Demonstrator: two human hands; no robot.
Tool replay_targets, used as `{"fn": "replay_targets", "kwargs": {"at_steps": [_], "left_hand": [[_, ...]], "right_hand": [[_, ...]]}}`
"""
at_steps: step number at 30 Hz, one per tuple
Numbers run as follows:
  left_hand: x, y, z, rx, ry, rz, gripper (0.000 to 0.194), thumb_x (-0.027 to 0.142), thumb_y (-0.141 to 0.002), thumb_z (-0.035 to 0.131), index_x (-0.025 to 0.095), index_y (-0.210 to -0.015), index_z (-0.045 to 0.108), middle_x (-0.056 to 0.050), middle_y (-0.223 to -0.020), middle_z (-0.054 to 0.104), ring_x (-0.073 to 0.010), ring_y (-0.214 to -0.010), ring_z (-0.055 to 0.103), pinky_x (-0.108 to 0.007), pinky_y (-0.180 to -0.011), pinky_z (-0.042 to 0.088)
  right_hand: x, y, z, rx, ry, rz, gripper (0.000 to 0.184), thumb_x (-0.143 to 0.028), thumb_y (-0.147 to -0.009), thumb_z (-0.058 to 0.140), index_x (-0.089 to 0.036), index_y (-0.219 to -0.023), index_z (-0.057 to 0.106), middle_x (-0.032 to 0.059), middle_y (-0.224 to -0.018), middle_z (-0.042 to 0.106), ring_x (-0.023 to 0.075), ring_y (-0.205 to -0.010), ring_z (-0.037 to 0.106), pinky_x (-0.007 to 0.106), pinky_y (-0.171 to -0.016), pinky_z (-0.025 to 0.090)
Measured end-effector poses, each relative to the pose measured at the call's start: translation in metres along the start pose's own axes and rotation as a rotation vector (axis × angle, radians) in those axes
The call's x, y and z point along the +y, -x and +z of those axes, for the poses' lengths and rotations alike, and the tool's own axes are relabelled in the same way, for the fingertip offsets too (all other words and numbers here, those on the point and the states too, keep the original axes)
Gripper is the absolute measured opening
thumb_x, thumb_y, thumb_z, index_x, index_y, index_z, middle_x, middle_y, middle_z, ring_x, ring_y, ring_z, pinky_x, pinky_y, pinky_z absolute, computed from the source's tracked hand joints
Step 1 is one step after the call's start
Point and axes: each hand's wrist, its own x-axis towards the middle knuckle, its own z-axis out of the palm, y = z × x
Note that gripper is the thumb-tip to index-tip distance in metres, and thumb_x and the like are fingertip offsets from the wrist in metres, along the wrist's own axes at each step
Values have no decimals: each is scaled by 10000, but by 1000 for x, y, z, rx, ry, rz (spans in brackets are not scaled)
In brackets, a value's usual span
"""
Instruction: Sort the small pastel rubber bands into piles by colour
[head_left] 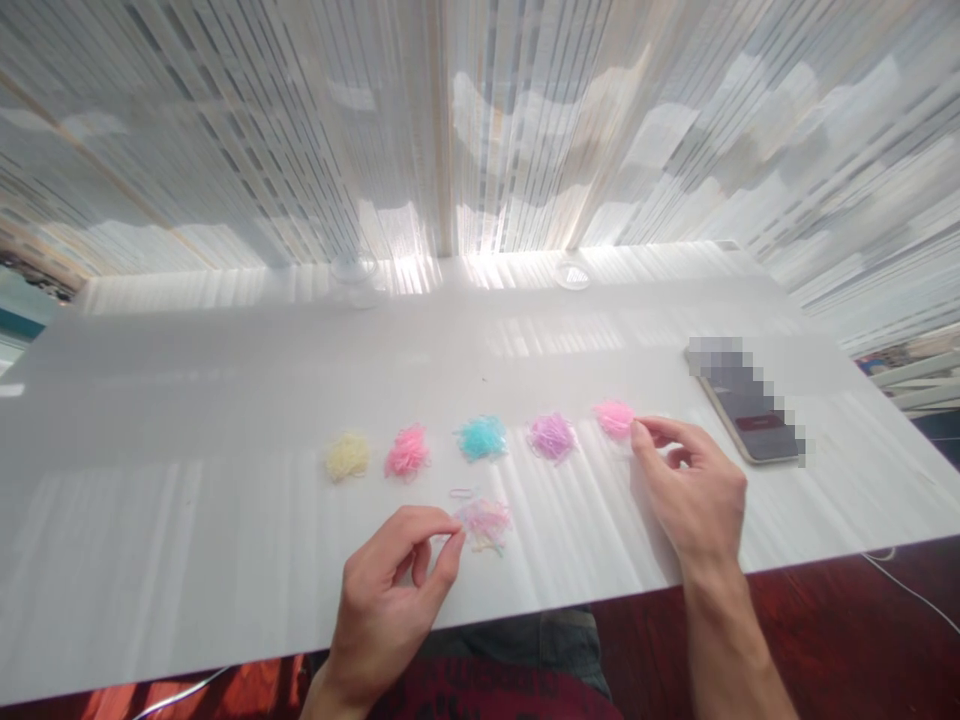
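Small thin rubber bands lie in heaps on the white table (247, 420). A row runs left to right: a yellow heap (347, 457), a coral-pink heap (407, 452), a turquoise heap (482, 438), a purple heap (552, 437) and a light-pink heap (614, 419). Closer to me is a loose mixed-colour heap (487, 522). My left hand (401, 575) pinches thumb and forefinger together at this heap's left edge. My right hand (694, 490) is pinched too, its fingertips at the right edge of the light-pink heap. Whatever either pinch holds is too small to see.
A smartphone (750, 410), partly pixelated, lies right of my right hand. Two clear round pieces, a left one (354, 268) and a right one (574, 276), are at the table's back edge, before a striped curtain (450, 120). White cables run below the table.
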Motion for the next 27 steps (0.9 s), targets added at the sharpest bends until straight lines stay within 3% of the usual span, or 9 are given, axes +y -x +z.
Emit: {"fn": "replay_targets", "kwargs": {"at_steps": [7,13,20,27], "left_hand": [[1,0,0,-2,-13,11,96,134,-941,681,226,-966,671,32,-828,666,-66,-559,515,-175,-523,468],[0,3,-4,-1,-77,21,98,141,-949,682,224,-1001,673,30,-854,667,-67,-572,511,-186,-561,481],[-3,2,-14,-8,-306,132,141,178,-971,677,232,-1101,681,-11,-979,704,-122,-733,606,-235,-685,513],[-6,3,-9,-58,-453,97,118,243,-988,655,217,-1095,697,-42,-974,703,-200,-846,679,-327,-760,545]], "right_hand": [[3,-4,3,-46,33,22,277,-421,-828,680,-185,-892,811,50,-795,705,181,-637,566,353,-700,493],[6,1,-2,13,31,51,274,-424,-845,690,-196,-935,814,40,-820,694,164,-630,545,324,-650,483],[-4,37,-7,45,-3,-42,222,-334,-928,645,-168,-965,787,54,-838,709,158,-634,555,304,-622,493],[-37,95,10,-384,-237,-425,118,-171,-982,631,-209,-1055,716,40,-897,705,175,-815,660,290,-715,552]]}}
